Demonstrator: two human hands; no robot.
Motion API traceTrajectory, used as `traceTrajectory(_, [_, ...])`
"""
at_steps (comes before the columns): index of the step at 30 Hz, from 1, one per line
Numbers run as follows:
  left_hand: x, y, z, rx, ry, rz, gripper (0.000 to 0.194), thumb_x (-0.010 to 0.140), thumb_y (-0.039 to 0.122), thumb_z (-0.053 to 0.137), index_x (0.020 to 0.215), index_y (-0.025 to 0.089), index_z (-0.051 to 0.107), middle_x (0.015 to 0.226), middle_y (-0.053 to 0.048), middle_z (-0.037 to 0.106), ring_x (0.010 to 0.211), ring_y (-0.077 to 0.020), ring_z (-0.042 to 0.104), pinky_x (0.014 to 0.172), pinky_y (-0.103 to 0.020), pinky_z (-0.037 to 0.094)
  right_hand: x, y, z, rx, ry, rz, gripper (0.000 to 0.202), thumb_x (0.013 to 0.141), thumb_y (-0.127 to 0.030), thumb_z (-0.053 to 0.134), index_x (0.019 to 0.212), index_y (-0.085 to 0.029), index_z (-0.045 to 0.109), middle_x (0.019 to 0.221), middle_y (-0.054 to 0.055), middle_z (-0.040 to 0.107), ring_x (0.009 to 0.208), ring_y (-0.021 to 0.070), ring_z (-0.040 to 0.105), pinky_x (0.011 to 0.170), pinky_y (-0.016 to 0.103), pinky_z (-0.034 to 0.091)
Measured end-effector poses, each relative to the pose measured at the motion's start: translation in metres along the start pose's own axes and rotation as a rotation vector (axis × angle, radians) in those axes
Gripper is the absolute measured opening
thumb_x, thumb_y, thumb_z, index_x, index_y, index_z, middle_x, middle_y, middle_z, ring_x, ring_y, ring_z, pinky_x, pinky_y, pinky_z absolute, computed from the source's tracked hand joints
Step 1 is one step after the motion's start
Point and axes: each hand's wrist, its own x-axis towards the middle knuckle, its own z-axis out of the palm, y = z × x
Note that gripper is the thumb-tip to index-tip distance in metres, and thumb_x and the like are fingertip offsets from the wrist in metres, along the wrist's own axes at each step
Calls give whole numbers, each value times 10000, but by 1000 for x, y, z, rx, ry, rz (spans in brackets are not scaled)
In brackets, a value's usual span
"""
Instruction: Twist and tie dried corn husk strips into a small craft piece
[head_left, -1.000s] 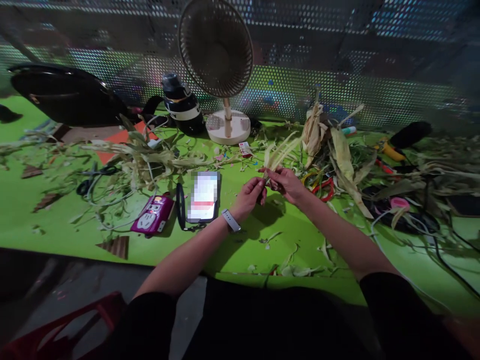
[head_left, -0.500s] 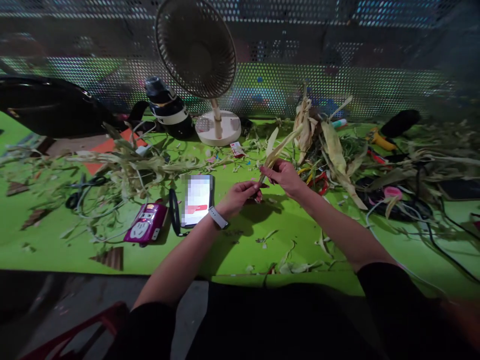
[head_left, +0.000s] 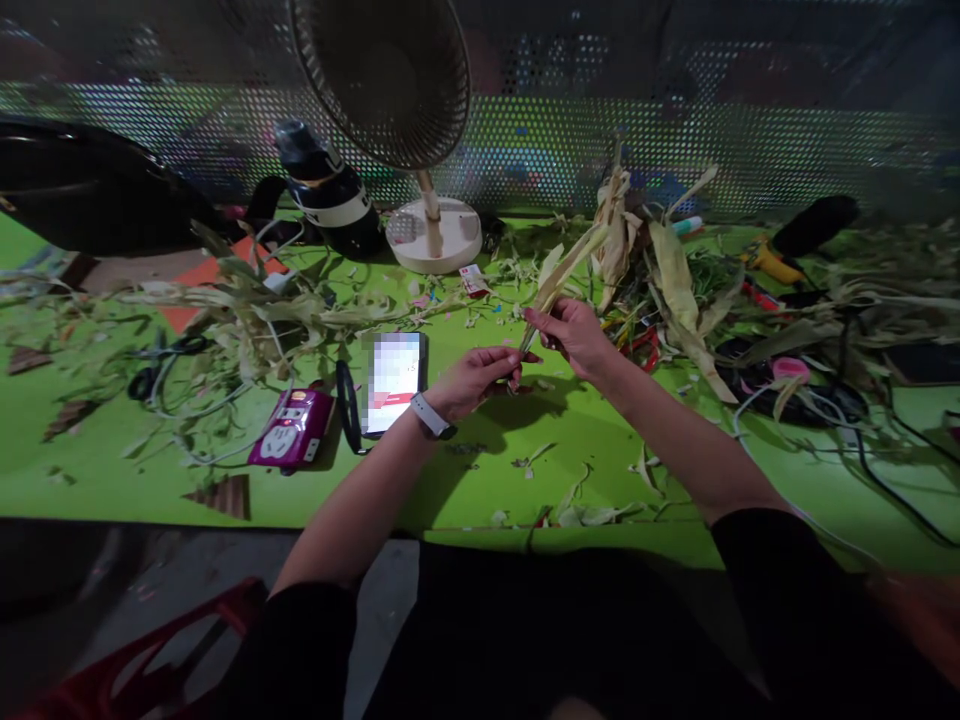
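Filling most of my view: green table [head_left: 120,490], littered with dry husk scraps [head_left: 292,318]. Clock centred on the two hands, 12 pointing away from the person. Desk fan [head_left: 390,100] at 11. Black bottle [head_left: 337,190] with a pale band at 10. Loose pale husk leaf [head_left: 675,280] at 2. Husk strips [head_left: 561,278] at centre, held above the table, tips slanting toward 1. Right hand [head_left: 570,333] grips them partway up, thumb on top; left hand [head_left: 476,380] pinches their lower end. Purple socket box [head_left: 292,430] between 8 and 9; lit phone [head_left: 397,380] same bearing, nearer in. Pale watch band [head_left: 429,412] on the left wrist. Red-and-white packet [head_left: 474,280] between 10 and 11.
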Motion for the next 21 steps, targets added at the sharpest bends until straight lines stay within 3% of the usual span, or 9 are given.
traceTrajectory(5, [-4, 6, 6, 21, 47, 27, 212, 742, 300, 728, 793, 101, 677, 605, 12, 570, 521, -42, 517, 580, -177, 499, 4, 1, -4, 11, -17, 32, 439, 591, -521, 793, 626, -199, 497, 494, -76, 443, 414, 47, 361, 397, 215, 290])
traceTrajectory(9, [-5, 12, 10, -102, 151, 97, 124, 792, 253, 677, 813, 133, 656, 593, 45, 536, 506, -32, 501, 656, -217, 556, 11, -14, -17, -42, -66, 106, 369, 682, -484, 754, 654, -181, 545, 541, -37, 527, 440, 56, 418, 413, 212, 335])
traceTrajectory(12, [-4, 17, 10, -198, 259, 161, 60, 819, 196, 638, 810, 138, 647, 590, 54, 531, 499, -18, 498, 675, -204, 561, 13, -37, -38, -138, -64, 67, 280, 703, -387, 769, 732, -153, 617, 573, -26, 562, 457, 55, 454, 424, 203, 353])
traceTrajectory(16, [-2, 20, 8, -275, 344, 203, 37, 821, 158, 621, 814, 133, 647, 597, 53, 542, 497, -8, 503, 645, -169, 547, 4, -64, -74, -289, 59, -80, 160, 778, -281, 700, 831, -133, 668, 591, -41, 581, 483, 34, 499, 464, 177, 361])
traceTrajectory(19, [-1, 20, 8, -306, 358, 219, 48, 822, 141, 611, 822, 133, 658, 605, 47, 551, 490, -8, 503, 588, -141, 523, -12, -69, -101, -493, 92, -159, 226, 866, -265, 556, 796, -93, 685, 635, -22, 629, 544, 22, 546, 543, 206, 373])
traceTrajectory(21, [-1, 20, 8, -310, 354, 213, 61, 823, 127, 603, 821, 129, 664, 610, 42, 551, 481, -8, 497, 543, -127, 501, -25, -64, -116, -656, 86, -180, 212, 829, -274, 596, 764, -101, 699, 663, -2, 658, 575, 51, 560, 572, 239, 397])
